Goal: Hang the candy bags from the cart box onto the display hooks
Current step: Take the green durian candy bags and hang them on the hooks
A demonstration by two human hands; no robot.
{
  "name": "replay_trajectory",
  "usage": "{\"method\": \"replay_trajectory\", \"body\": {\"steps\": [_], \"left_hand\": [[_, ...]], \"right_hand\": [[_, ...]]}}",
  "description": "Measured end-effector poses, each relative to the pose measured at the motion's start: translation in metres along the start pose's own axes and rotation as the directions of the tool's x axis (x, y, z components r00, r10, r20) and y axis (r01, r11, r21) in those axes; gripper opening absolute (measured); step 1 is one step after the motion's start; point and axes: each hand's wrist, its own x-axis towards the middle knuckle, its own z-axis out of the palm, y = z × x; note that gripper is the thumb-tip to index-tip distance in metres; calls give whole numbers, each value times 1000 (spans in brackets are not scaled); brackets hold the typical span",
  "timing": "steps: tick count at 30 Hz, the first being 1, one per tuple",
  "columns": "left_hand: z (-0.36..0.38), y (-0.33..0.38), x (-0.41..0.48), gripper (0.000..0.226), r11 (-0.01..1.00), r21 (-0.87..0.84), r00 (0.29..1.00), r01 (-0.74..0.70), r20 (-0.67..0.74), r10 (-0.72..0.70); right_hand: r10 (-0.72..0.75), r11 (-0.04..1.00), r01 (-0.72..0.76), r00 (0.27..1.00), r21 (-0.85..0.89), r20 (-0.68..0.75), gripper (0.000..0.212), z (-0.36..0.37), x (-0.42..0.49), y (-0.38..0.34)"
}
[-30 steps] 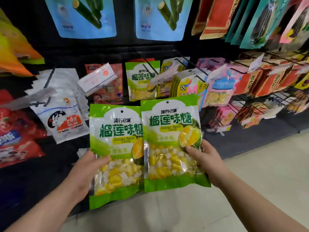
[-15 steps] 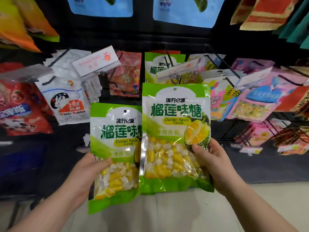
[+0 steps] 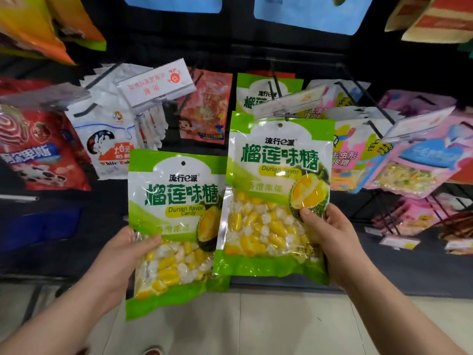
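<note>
Two green durian candy bags are up in front of the display. My left hand (image 3: 120, 260) grips the left candy bag (image 3: 176, 226) at its left edge, thumb on the front. My right hand (image 3: 330, 237) grips the right candy bag (image 3: 279, 190) at its right side, held higher. The hang hole of the right bag sits just under the tip of a black display hook (image 3: 277, 84) with a clear price tag (image 3: 289, 102). Another durian bag (image 3: 256, 96) hangs on that hook behind.
White rabbit candy bags (image 3: 110, 139) hang at left beside red bags (image 3: 38, 152). A flipped price tag (image 3: 156, 83) juts out above them. Pink and yellow bags (image 3: 419, 155) hang on hooks at right. Pale floor (image 3: 281, 326) lies below.
My right hand has raised its bag up toward the hook's tip. The view has moved closer to the display, and the left bag has stayed lower.
</note>
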Motion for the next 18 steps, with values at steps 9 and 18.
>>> {"method": "replay_trajectory", "body": {"steps": [9,18], "left_hand": [[-5,7,3,22,998,42,999,38,-33,-37],[-23,7,13,21,997,50,995,63,-86,-58]], "right_hand": [[10,1000,-10,1000,-21,-23,43,1,11,2],[-4,993,-6,997,-119,-80,23,5,56,2]]}}
